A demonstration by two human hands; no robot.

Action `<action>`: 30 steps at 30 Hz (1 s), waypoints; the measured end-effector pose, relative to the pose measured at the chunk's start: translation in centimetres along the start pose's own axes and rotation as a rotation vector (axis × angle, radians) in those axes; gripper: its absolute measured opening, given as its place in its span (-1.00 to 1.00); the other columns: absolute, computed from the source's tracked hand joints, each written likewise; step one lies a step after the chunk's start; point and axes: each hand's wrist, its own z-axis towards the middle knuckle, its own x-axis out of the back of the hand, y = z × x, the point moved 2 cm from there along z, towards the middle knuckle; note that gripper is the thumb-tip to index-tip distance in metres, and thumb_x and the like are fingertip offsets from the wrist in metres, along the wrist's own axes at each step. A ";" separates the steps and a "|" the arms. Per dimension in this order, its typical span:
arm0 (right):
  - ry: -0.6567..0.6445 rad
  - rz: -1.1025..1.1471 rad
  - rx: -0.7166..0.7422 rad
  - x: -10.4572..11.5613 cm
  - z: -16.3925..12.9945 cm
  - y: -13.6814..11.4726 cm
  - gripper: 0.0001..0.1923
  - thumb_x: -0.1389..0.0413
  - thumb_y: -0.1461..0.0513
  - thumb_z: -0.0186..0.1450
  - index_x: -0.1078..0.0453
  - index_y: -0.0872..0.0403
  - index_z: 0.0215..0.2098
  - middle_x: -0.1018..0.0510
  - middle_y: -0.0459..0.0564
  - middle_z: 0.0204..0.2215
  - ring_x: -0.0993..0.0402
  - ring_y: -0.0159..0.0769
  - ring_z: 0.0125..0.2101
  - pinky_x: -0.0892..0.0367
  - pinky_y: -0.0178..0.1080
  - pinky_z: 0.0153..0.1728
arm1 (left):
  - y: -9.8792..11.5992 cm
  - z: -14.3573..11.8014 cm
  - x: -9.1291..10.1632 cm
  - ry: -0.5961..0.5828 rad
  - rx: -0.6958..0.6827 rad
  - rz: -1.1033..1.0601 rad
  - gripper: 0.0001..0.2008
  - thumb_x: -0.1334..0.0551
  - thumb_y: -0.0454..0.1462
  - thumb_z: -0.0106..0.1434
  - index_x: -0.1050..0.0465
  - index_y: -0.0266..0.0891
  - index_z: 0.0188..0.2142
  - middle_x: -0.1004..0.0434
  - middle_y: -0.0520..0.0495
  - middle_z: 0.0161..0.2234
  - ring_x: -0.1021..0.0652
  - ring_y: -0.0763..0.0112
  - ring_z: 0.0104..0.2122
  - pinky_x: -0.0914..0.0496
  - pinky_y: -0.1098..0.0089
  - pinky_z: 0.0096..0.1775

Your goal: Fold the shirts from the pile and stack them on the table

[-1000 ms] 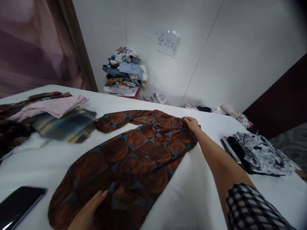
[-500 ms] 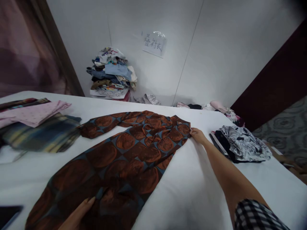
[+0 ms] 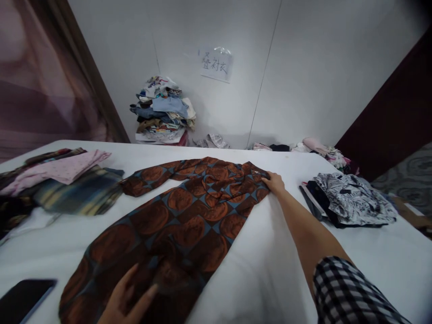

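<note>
Rust-brown patterned shirt (image 3: 189, 216) lies spread on the white bed (image 3: 270, 279). Left hand (image 3: 126, 299) presses flat and open on its hem; right hand (image 3: 275, 183) pinches the shoulder edge. Uneven pulling could bunch the cloth, or drag a sleeve toward the striped garment (image 3: 77, 195) beside it.

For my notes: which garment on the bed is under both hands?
The brown circle-patterned shirt; left hand and right hand rest on it, not the others.
</note>
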 end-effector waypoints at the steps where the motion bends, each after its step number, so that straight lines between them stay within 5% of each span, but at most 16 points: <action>1: -0.009 -0.019 0.001 0.2 -0.2 0.0 -0.51 -0.10 0.02 0.27 -0.36 0.00 0.12 -0.48 0.13 -0.01 -0.35 -0.08 0.01 -0.27 -0.18 -0.07 | -0.2 -0.5 -0.3 0.002 -0.087 0.022 -0.09 -0.18 0.13 -0.07 0.05 0.20 0.29 -0.30 0.11 0.23 -0.42 0.18 0.15 -0.41 0.19 0.04; 3: -0.032 -0.047 0.006 0.4 -0.5 0.0 -0.55 -0.07 0.08 0.30 -0.35 -0.02 0.14 -0.49 0.10 -0.01 -0.38 -0.11 -0.01 -0.28 -0.20 -0.07 | 0.0 -1.6 -1.0 -0.037 -0.280 0.160 0.05 -0.22 0.17 -0.14 0.19 0.22 0.33 -0.19 0.09 0.28 -0.38 0.10 0.18 -0.36 0.11 0.12; 5: -0.057 -0.066 0.009 0.6 -0.8 -0.2 -0.61 -0.05 0.15 0.31 -0.40 -0.03 0.09 -0.53 0.06 -0.05 -0.42 -0.16 -0.05 -0.29 -0.23 -0.09 | 0.5 -2.5 -1.6 -0.115 -0.413 0.345 -0.10 -0.18 0.11 -0.05 -0.01 0.14 0.31 -0.20 0.02 0.28 -0.38 0.06 0.17 -0.37 0.09 0.12; 8: -0.062 -0.090 -0.025 1.4 -1.5 0.0 -0.67 -0.01 0.20 0.30 -0.48 0.03 -0.03 -0.58 0.08 -0.12 -0.47 -0.16 -0.11 -0.30 -0.24 -0.15 | 1.3 -3.0 -2.0 -0.169 -0.495 0.538 -0.37 -0.05 -0.13 0.08 -0.34 -0.05 0.18 -0.25 -0.04 0.26 -0.41 0.10 0.16 -0.40 0.17 0.11; 13: -0.031 -0.089 -0.099 5.1 -4.0 3.0 -0.68 -0.02 0.22 0.24 -0.53 0.13 -0.14 -0.62 0.12 -0.24 -0.51 -0.15 -0.22 -0.32 -0.25 -0.28 | 2.2 -2.0 0.0 -0.157 -0.599 0.594 -0.40 0.02 -0.38 0.06 -0.44 -0.13 0.08 -0.36 -0.04 0.19 -0.48 0.24 0.10 -0.36 0.29 0.14; 19: -0.056 0.077 -0.068 8.6 -13.9 8.8 -0.69 -0.07 0.11 0.14 -0.54 0.13 -0.31 -0.62 0.07 -0.40 -0.52 -0.22 -0.39 -0.30 -0.28 -0.40 | 0.3 -0.8 5.7 -0.092 -0.557 0.592 -0.40 -0.04 -0.35 0.04 -0.44 -0.15 0.10 -0.38 -0.08 0.18 -0.47 0.11 0.10 -0.40 0.21 0.11; 24: -0.093 0.126 -0.112 8.5 -23.2 12.5 -0.66 -0.03 -0.01 0.12 -0.49 0.03 -0.34 -0.60 -0.02 -0.49 -0.51 -0.18 -0.47 -0.30 -0.24 -0.46 | -2.0 -2.1 6.6 -0.193 -0.467 0.616 -0.32 -0.03 -0.36 -0.02 -0.38 -0.20 0.15 -0.29 -0.14 0.24 -0.49 0.08 0.06 -0.38 0.16 0.10; 27: -0.069 0.002 -0.114 8.9 -25.0 13.2 -0.65 -0.03 -0.03 0.16 -0.48 -0.02 -0.27 -0.60 0.00 -0.47 -0.52 -0.13 -0.45 -0.33 -0.19 -0.44 | -1.4 -2.9 6.8 -0.239 -0.448 0.567 -0.32 -0.07 -0.32 -0.03 -0.38 -0.15 0.15 -0.27 -0.11 0.25 -0.52 0.08 0.03 -0.40 0.17 0.06; 30: 0.038 -0.131 0.026 9.9 -24.6 12.0 -0.60 -0.02 0.00 0.17 -0.48 0.02 -0.17 -0.59 0.14 -0.31 -0.53 -0.03 -0.31 -0.39 -0.07 -0.30 | 0.0 -3.5 7.7 -0.309 -0.441 0.419 -0.41 -0.16 -0.13 0.05 -0.41 -0.11 0.11 -0.52 -0.09 0.04 -0.56 0.09 -0.07 -0.43 0.21 -0.01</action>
